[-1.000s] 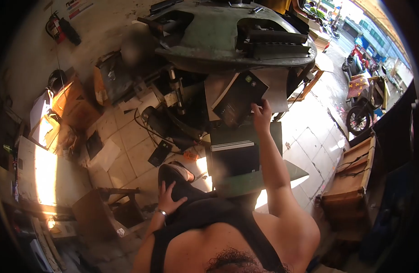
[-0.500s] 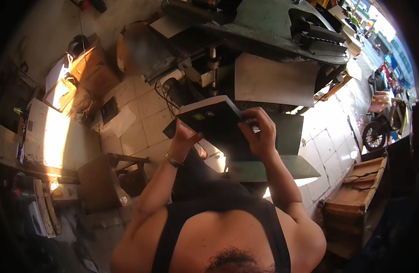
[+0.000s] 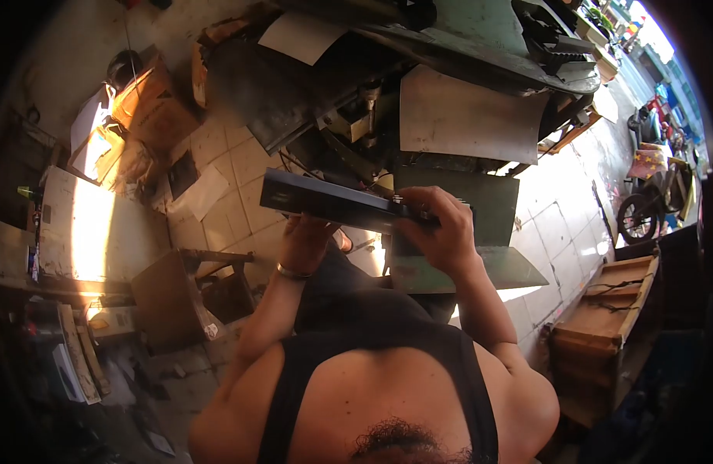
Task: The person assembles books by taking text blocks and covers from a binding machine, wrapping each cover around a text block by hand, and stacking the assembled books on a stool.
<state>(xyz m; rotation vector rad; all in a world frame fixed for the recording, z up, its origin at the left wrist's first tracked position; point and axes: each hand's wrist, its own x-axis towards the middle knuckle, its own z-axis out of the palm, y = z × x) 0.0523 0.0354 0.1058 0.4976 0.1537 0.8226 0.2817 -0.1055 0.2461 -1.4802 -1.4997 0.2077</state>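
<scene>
A thick black-covered book (image 3: 325, 203) is held before my chest, tilted so that its long narrow edge faces up toward me. My left hand (image 3: 304, 241), with a bracelet at the wrist, supports it from below near its left end; the fingers are partly hidden behind it. At the right end my right hand (image 3: 440, 224) grips the book with bent fingers over its edge. Just beyond it stands a green metal machine (image 3: 465, 39) with a pale board (image 3: 471, 120) and a green panel (image 3: 468, 272) close to my right forearm.
A cardboard box (image 3: 157, 108) and loose papers (image 3: 205, 193) lie on the tiled floor to the left. A wooden stool (image 3: 170, 298) stands by my left arm. On the right are a wooden crate (image 3: 604, 309) and a parked motorcycle (image 3: 639, 216).
The book has been tipped from showing its dark cover and page edge to lying nearly edge-on. Its left end has swung outward, and my left hand has shifted beneath it.
</scene>
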